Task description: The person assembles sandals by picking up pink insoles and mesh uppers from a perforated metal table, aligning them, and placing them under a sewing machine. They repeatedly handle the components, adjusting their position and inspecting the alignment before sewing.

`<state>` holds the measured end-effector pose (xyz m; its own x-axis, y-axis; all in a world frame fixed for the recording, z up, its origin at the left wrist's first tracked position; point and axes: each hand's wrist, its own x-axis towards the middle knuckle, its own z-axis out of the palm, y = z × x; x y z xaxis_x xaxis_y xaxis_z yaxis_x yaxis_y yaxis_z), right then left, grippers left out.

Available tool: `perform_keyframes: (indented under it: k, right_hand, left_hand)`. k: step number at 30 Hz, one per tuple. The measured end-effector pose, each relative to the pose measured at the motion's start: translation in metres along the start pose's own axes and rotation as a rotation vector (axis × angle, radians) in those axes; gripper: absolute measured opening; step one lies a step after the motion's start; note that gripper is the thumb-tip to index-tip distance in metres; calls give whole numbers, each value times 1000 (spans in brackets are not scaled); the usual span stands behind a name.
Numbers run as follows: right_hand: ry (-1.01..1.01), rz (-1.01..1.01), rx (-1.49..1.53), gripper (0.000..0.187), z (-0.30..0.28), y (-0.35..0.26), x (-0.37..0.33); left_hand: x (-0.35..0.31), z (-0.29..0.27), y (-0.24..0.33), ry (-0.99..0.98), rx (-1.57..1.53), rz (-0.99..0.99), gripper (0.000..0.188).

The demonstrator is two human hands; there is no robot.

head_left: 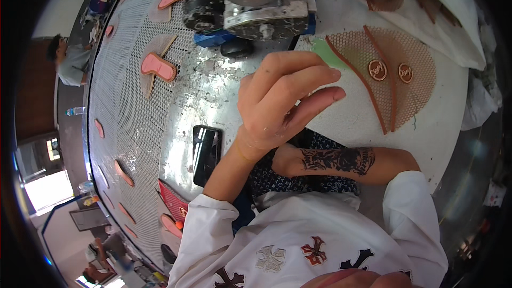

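My left hand (285, 96) is raised over the edge of the worktable, fingers curled, with a gap between thumb and fingertips and nothing seen between them. My right arm reaches across my lap. Of my right hand (284, 161) only the part by the wrist shows; its fingers are hidden behind my left wrist. To the right of my left hand, brown mesh pieces (352, 69) with darker edging lie on the white tabletop (341, 122). Two round emblems (377, 70) sit on them. A green patch (328, 53) shows beside the mesh.
A metal machine (253, 2) stands beyond my hands. A black phone (206, 154) lies on the metal surface at left. Further left, a perforated conveyor (128, 101) carries several pink soles (159, 68). A red piece (173, 200) lies near my left sleeve. Another person (73, 61) is across the conveyor.
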<state>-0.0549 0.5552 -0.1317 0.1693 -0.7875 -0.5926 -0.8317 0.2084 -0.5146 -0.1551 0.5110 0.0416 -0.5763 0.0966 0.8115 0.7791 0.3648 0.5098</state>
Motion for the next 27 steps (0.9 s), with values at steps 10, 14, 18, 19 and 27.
perform_keyframes:
  k: [10,14,18,19,27]
  right_hand:
    - [573,-582,9,29,-141,-41,-208]
    - [1083,-549,116,36,-154,-25,-276]
    - [1640,-192,419,26,-148,-36,-266]
    - [1727,-96,447,28,-150,-42,-260]
    - [1656,-74,389,26,-155,-48,-244]
  left_hand:
    - [27,-66,19,-9,-235,-178,42]
    - [28,-69,27,78,-630,-484,43]
    - [28,-69,25,21,-846,-602,59]
    - [27,-68,25,1,-864,-607,60]
    - [17,-64,16,-84,-798,-557,64]
